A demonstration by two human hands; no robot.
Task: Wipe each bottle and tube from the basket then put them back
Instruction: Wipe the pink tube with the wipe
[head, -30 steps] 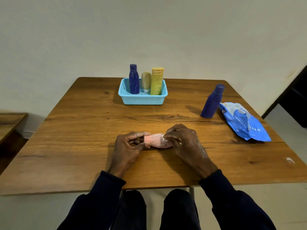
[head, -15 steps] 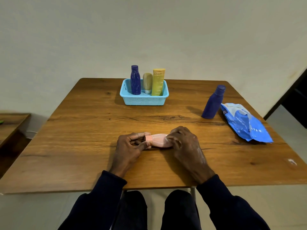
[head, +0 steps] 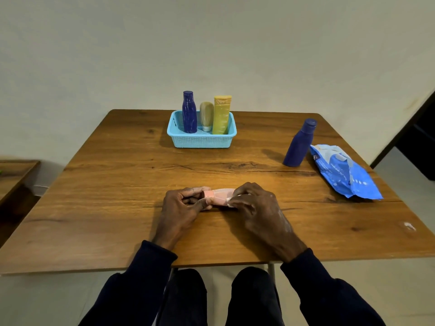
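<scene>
Where the bench (head: 98,208) nears the person's sleeves, the left hand (head: 181,208) pinches the cap end of a pink tube (head: 220,196) held sideways, low over the wood. Far behind stands a light blue basket (head: 200,141) with a dark blue bottle (head: 189,112), a beige tube (head: 206,112) and a yellow tube (head: 221,116) upright in it. The right hand (head: 255,208) curls over the pink tube's other end, pinching a white wipe (head: 229,202) against it. Further right, a blue bottle (head: 298,144) stands just beside a blue wipes pack (head: 343,174).

Left hand (head: 181,207): thumb and fingers pinch cap end of pink tube (head: 217,196). Right hand (head: 255,208): fingers curled over tube's other end, knuckles up. Forearms converge, wrists low.
</scene>
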